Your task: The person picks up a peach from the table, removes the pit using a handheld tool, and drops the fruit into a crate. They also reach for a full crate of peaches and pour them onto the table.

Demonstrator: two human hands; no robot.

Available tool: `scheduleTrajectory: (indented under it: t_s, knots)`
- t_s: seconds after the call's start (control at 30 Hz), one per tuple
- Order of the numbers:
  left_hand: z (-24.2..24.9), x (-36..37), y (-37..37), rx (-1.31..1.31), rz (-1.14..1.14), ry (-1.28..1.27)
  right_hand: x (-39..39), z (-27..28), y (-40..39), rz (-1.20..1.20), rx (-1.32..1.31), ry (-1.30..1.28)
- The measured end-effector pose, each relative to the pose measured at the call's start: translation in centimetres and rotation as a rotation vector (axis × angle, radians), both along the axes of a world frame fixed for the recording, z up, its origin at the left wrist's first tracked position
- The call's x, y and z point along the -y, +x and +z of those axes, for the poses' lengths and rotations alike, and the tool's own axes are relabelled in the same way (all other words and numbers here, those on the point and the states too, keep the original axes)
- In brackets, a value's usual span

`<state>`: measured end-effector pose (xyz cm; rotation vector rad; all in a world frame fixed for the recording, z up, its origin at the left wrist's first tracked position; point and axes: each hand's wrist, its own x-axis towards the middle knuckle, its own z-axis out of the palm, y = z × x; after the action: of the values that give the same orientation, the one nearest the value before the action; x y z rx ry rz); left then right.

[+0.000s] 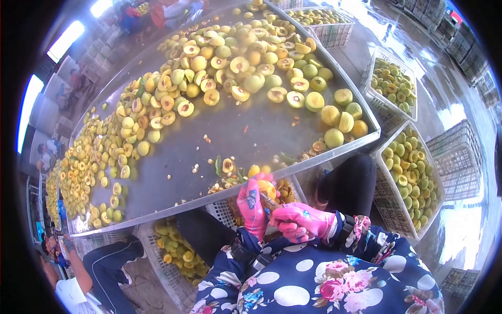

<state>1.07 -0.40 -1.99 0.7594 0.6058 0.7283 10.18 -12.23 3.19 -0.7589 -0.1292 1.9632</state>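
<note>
Both my hands wear pink gloves and meet in front of my lap, just below the near rim of a metal table (246, 188). In my left hand (253, 207) sits a yellow peach piece (267, 189), fingers curled around it. My right hand (303, 221) is closed on a small hand tool (270, 204) with a brownish handle, its tip against the peach. The exact kind of tool is hidden by my fingers. Beneath my hands, a crate (221, 213) holds yellow scraps. A cut peach half (227, 165) lies close to the table edge among leaves and bits.
Halved and whole peaches (209, 78) spread across the table in a broad band. Peach-filled crates (410, 178) stand on the right, with another crate (178, 251) by my left leg. Stacked crates (456, 157) are farther right. A co-worker (78, 282) sits at lower left.
</note>
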Motion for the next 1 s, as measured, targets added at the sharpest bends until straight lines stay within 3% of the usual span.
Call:
scheduleTrajectory:
  t_s: [0.07, 0.27, 0.47, 0.67, 0.77, 0.87, 1.0]
  knots:
    - [0.4, 0.2, 0.2, 0.028, 0.051, 0.098, 0.1, -0.5, -0.5, -0.05, -0.049, 0.012]
    - [2.2, 0.0, 0.1, 0.091, 0.008, -0.194, -0.3, 0.1, -1.1, -0.071, -0.09, 0.058]
    - [-1.1, -0.8, 0.7, -0.036, 0.057, 0.17, -0.8, -0.7, -1.3, -0.113, -0.233, -0.035]
    - [0.9, -0.9, 0.8, 0.047, 0.045, -0.214, -1.4, -0.4, -1.4, -0.13, -0.248, -0.04]
    - [2.0, 0.1, 1.3, 0.236, 0.122, -0.602, -1.0, -0.4, -1.6, -0.154, -0.121, 0.203]
    - [1.9, -0.6, 0.7, 0.191, 0.016, -0.492, -0.9, 0.2, -1.3, -0.117, -0.028, 0.25]
    - [2.6, -3.4, -1.5, 0.024, 0.087, -0.035, 0.2, 0.6, 0.0, -0.094, -0.014, 0.257]
